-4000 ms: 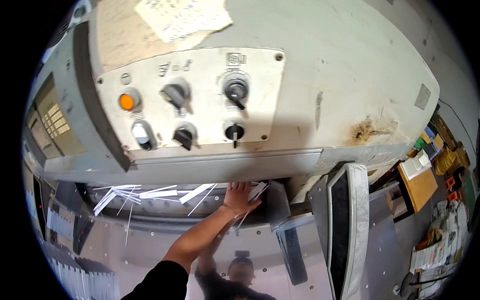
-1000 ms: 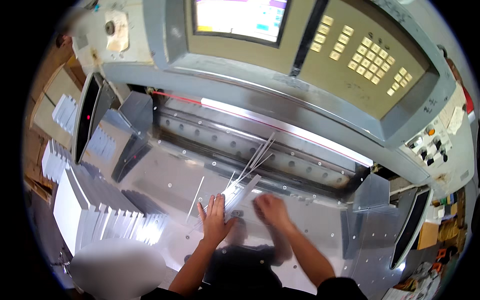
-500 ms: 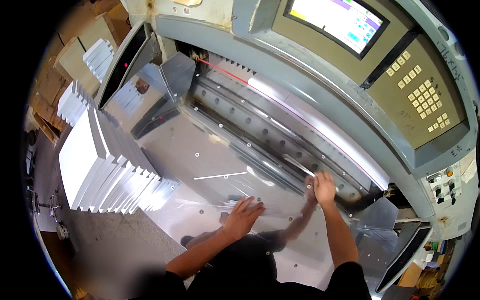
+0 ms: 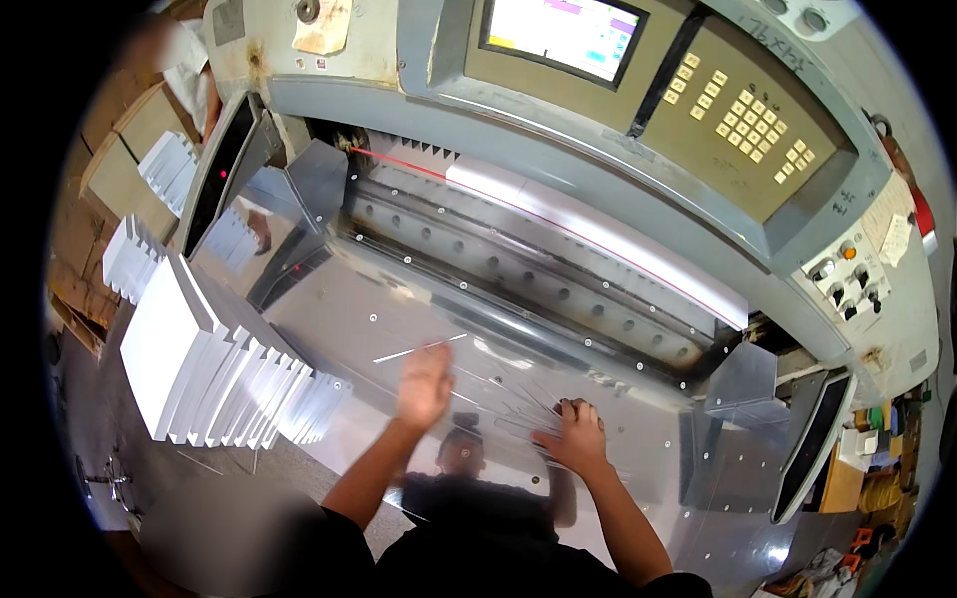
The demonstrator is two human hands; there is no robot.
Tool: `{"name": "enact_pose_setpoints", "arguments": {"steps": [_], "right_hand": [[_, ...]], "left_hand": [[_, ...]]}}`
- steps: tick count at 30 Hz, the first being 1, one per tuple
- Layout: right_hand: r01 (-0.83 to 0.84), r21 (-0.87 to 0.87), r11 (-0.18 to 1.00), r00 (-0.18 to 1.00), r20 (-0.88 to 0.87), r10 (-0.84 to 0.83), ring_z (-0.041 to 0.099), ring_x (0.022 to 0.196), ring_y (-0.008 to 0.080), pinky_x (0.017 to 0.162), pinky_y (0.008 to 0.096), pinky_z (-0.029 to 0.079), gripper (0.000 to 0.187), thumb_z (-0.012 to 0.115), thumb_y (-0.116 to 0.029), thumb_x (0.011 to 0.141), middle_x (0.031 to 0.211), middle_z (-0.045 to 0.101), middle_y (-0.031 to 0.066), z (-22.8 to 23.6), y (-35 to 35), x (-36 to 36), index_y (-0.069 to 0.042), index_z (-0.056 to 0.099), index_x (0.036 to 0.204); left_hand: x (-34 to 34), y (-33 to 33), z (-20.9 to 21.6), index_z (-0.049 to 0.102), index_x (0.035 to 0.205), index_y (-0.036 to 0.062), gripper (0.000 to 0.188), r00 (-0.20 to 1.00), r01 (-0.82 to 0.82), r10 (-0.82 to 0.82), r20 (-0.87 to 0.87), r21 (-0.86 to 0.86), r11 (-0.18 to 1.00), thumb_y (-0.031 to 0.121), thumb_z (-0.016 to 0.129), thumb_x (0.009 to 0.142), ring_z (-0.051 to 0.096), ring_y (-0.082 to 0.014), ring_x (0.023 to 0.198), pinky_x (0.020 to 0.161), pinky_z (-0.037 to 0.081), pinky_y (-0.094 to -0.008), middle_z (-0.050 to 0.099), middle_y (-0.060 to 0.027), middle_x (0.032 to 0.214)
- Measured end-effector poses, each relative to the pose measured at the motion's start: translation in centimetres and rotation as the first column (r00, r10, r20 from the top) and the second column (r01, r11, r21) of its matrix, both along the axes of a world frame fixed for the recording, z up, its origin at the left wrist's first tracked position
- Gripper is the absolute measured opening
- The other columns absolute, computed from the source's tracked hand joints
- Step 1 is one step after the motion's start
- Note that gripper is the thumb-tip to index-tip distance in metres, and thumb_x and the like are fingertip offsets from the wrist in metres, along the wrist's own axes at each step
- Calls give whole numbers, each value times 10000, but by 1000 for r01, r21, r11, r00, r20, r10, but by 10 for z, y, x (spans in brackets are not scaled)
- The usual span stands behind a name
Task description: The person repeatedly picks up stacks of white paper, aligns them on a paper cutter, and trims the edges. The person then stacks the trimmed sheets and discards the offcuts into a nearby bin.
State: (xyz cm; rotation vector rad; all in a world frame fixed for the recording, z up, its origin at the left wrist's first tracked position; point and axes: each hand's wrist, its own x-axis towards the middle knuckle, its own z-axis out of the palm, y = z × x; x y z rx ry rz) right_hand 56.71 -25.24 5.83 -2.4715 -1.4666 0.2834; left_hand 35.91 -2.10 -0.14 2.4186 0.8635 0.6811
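My left hand (image 4: 427,387), smeared by motion, is over the shiny metal table (image 4: 339,299). It is beside a thin white paper strip (image 4: 399,352); whether it touches the strip is unclear. Farther right, my right hand (image 4: 578,436) rests low at the table with thumb and fingers apart. Several thin, pale strips (image 4: 513,414) lie loosely against its left side. Beyond the hands runs the slotted bed (image 4: 478,254) of a paper cutting machine. A white paper stack (image 4: 608,239) sits under its front beam, crossed by a red light line.
Stepped stacks of white paper (image 4: 174,349) stand at the table's left edge. Upright sensor panels (image 4: 221,169) flank the table, the right one (image 4: 812,448) near a metal side guard (image 4: 743,384). A screen (image 4: 563,35) and keypad (image 4: 753,125) are above. Another person (image 4: 189,70) stands far left.
My right hand has come back from the slotted bed to the nearer table, among the loose strips. The left hand has moved away and leftward to the single strip. The view has shifted.
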Motion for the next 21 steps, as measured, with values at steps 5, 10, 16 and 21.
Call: {"name": "enact_pose_setpoints", "arguments": {"steps": [5,10,16,21], "right_hand": [[-121,192,974,975,207,81,434,1266,366,1003,511,384,740,757,-554,729,1276,500,170,-24,-22,-30,-41,569,1228],[-78,402,912,997,59,59,479,1207,374,982,499,389,550,781,-420,752,1210,530,168,-56,-38,-38,-46,616,1120],[-48,369,928,998,65,26,527,1080,336,903,460,413,400,773,-328,773,1086,560,124,-50,-73,-17,-73,642,1053],[-3,307,952,986,160,-48,540,1008,310,865,444,426,362,755,-345,778,1017,563,97,-58,-145,8,-97,661,1025]], "left_hand": [[-49,-6,17,424,1427,-5,668,968,62,-50,-244,38,997,330,631,887,312,-448,1394,1163,190,-574,388,-207,1505],[-8,-89,8,536,1323,44,553,988,100,-90,-129,69,993,235,678,823,380,-413,1354,1135,216,-602,490,-160,1415],[6,-121,-8,722,947,155,182,996,0,-15,85,177,984,89,676,784,579,-233,1056,1068,336,-525,670,8,1067],[-2,-129,-3,730,846,153,86,996,-4,-20,88,267,964,100,682,799,596,-188,823,901,418,-434,670,21,890]]}}
